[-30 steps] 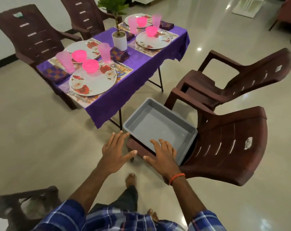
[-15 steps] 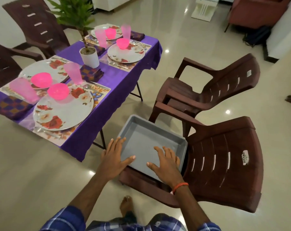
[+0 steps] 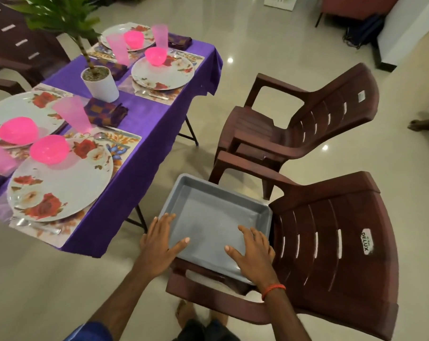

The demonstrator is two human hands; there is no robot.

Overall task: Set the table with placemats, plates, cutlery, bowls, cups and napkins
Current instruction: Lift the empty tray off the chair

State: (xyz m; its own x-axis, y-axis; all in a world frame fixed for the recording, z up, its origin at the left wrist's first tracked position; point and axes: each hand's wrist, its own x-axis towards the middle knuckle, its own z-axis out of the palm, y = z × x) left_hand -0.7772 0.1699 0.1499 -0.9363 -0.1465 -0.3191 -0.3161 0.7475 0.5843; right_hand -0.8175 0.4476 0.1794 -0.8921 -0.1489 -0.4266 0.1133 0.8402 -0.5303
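A glossy beige tiled floor (image 3: pixel 245 99) fills the room and throws back small points of light. On the left stands a bench (image 3: pixel 147 112) under a purple cloth, laid for four. The nearest place has a floral placemat (image 3: pixel 123 141), a white rose-patterned plate (image 3: pixel 61 190) with a pink bowl (image 3: pixel 50 149) on its far edge, a spoon (image 3: pixel 99 136) beside it and a fork (image 3: pixel 31 222) on the near side. A pink tumbler (image 3: pixel 72 114) and a folded purple checked napkin (image 3: pixel 105 112) lie just beyond. A white plant pot (image 3: pixel 100 84) stands at the bench's middle. At the far end sits another plate (image 3: pixel 163 73) with a bowl (image 3: pixel 155 56). Two dark brown plastic armchairs stand to the right: the far chair (image 3: pixel 306 124) and the near chair (image 3: pixel 331 242), whose seat carries a grey tray (image 3: pixel 208 207). The left grip (image 3: pixel 159 244) is spread flat over the tray's left rim, and the right grip (image 3: pixel 254 254), with an orange band (image 3: pixel 273 289) at the wrist, is spread flat over its near right part. I cannot tell whether either touches the tray. A dark bag (image 3: pixel 363 30) lies by a white wall at the top right.
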